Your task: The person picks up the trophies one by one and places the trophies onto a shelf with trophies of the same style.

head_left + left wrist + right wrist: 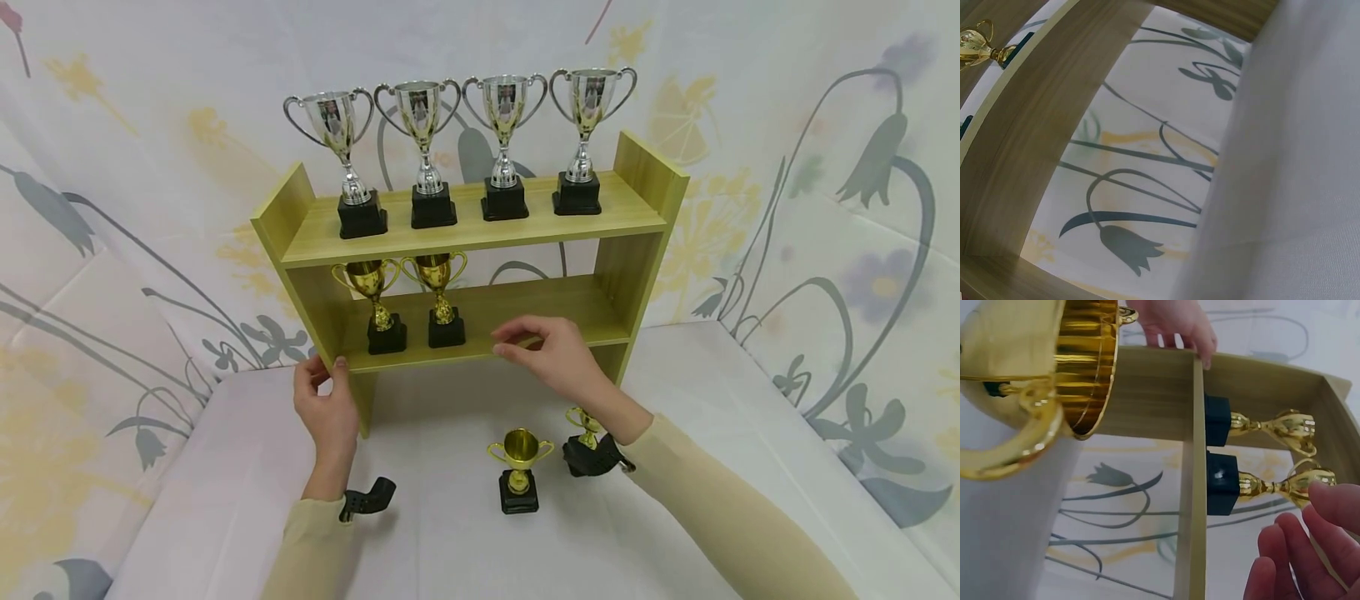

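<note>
My left hand [326, 408] holds the left side panel of a light wooden shelf [480, 242], thumb at its front edge. In front of the lower board is my right hand [551, 354], its fingers loosely bent and nothing between them. Two gold trophy cups, one at the left [385, 321] and one beside it [444, 317], stand upright on that board, left of the right hand. Below, on the white cloth, stands another gold trophy cup [520, 471]. A further gold trophy cup [587, 425] is partly hidden by the right wrist and its black strap.
Several silver trophy cups [505, 142] on black bases line the top board. White cloth [435, 533] covers the table, and a flower-printed backdrop [787, 208] rises behind and beside the shelf. In the right wrist view, a gold cup [1010, 356] looms close at upper left.
</note>
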Motion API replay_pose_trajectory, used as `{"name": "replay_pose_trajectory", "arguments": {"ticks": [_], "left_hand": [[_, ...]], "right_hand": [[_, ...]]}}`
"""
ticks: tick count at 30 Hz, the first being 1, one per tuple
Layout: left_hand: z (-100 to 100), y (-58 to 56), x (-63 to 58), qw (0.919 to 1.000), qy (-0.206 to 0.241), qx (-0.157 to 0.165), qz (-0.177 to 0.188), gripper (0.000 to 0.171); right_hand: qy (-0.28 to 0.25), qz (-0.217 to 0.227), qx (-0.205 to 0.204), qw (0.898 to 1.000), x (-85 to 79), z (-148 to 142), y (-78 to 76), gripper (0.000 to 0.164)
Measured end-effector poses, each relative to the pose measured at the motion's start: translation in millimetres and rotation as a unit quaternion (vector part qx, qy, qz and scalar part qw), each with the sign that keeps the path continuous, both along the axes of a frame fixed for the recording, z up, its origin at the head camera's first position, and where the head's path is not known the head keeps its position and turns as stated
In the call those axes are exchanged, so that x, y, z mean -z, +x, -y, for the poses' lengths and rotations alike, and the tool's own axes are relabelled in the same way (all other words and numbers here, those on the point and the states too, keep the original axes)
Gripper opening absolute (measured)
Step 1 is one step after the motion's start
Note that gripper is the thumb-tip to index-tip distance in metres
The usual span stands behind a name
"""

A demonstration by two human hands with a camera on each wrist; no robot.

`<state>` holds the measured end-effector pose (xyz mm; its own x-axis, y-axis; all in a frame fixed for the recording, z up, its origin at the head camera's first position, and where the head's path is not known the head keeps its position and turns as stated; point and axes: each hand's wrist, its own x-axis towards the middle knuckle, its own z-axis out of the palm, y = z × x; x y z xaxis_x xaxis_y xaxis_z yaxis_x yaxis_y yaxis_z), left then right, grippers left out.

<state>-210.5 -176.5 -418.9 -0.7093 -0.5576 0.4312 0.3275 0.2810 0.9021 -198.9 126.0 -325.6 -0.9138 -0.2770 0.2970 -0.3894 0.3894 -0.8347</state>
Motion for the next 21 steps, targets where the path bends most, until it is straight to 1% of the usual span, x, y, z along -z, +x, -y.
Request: {"name": "replay_pose_trajectory", "arguments": {"ticks": [6,10,14,17,19,21], "left_hand": [[0.2,-0.2,0.0,1.0,0.007,0.0,0.0,0.027],[-2.3,0.3,-2.7,0.9999,0.006,-0.01,0.003,0.024],[-9.6,7.5,-15.0,0.9999,0.006,-0.015,-0.002,0.022],[-14.4,14.8,-25.3,0.9999,0.006,-0.011,-0.009,0.021],[-16.6,18.8,-30.2,0.9999,0.007,-0.01,-0.011,0.021],[-17.6,20.7,-32.4,0.9998,0.009,-0.009,-0.013,0.021]], "right_hand": [[0.006,-0.002,0.005,1.0,4.1,-7.7,8.6,0.02],[0.011,0.005,0.006,1.0,7.3,-13.0,12.3,0.02],[0.015,0.007,0.005,1.0,11.1,-17.6,16.6,0.019],[0.013,0.008,0.002,1.0,14.8,-20.7,21.1,0.018],[0.007,0.015,-0.001,1.0,17.3,-22.7,24.7,0.018],[0.0,0.022,-0.004,1.0,20.0,-25.0,27.9,0.018]]}}
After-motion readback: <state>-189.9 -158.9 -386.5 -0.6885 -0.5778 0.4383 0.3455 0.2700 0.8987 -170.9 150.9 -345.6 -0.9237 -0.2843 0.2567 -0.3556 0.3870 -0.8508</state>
